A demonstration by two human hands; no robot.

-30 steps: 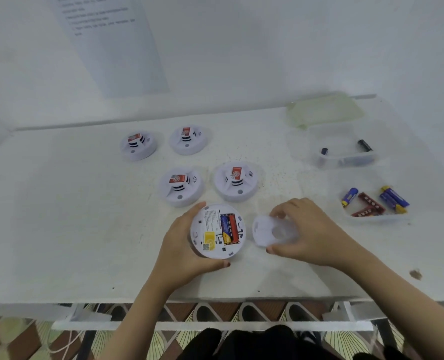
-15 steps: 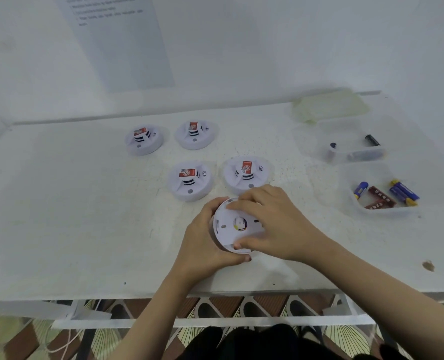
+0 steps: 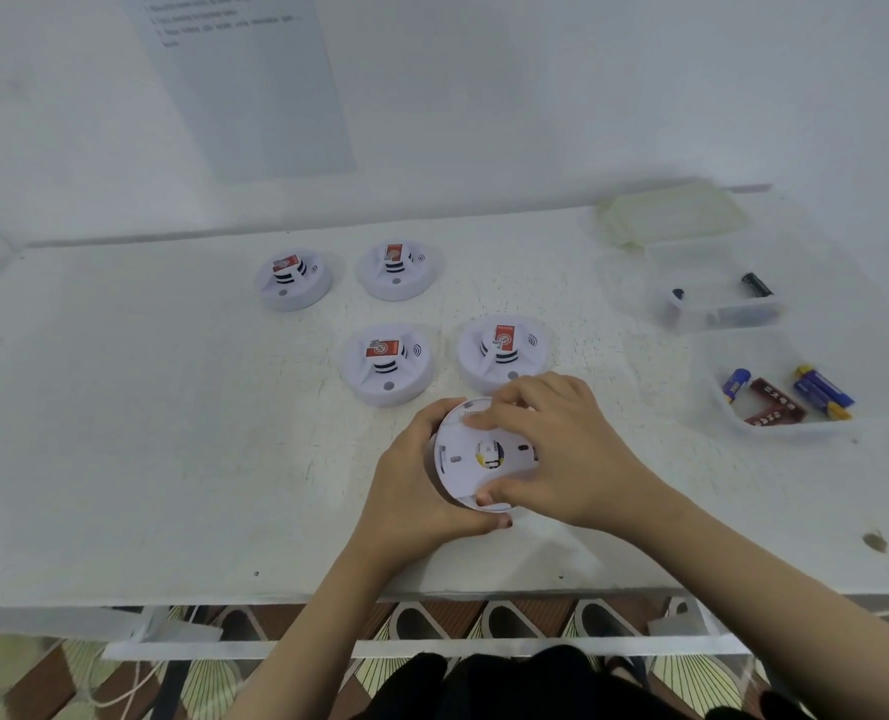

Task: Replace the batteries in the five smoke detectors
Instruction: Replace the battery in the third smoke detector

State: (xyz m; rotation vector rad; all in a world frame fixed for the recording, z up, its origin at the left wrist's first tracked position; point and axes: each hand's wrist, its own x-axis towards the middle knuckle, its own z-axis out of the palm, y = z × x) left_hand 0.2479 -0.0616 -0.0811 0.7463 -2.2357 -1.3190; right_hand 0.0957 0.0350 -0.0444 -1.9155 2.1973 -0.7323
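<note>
Near the table's point(image 3: 120, 407) front edge, right of centre, a white smoke detector point(image 3: 460, 459) sits back side up between both hands. The left hand point(image 3: 411, 475) wraps its fingers round the left rim, while the right hand point(image 3: 562, 449) curls over the right half, fingertips on the far edge and thumb on the near edge. Four more detectors point(image 3: 293, 279) point(image 3: 395, 271) point(image 3: 388, 363) point(image 3: 502, 350) lie face up just beyond. At right, a clear tray point(image 3: 775, 431) holds blue and red batteries point(image 3: 821, 389). Farther back, another clear container point(image 3: 712, 314) holds dark batteries point(image 3: 756, 284), beside a pale lid point(image 3: 671, 213).
</note>
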